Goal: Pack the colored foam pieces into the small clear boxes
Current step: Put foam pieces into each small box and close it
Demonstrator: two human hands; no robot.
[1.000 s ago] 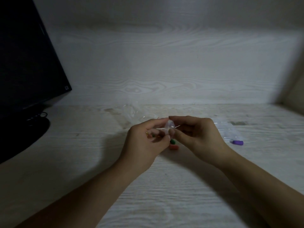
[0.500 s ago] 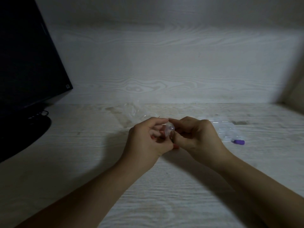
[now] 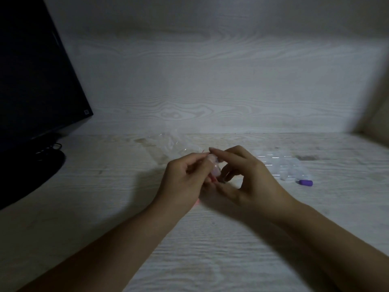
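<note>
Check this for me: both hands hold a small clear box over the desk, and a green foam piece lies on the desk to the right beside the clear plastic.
One detail is wrong: the foam piece on the right is purple, not green, as the head view shows. The rest stands: the left hand and right hand hold the box over the desk, beside the plastic.

A small clear plastic box point(image 3: 215, 170) sits between the left hand point(image 3: 185, 180) and right hand point(image 3: 248, 178), above the pale wood-grain table point(image 3: 210, 249); a short purple foam cylinder point(image 3: 305, 182) lies to the right, a black flat monitor point(image 3: 31, 81) far left
</note>
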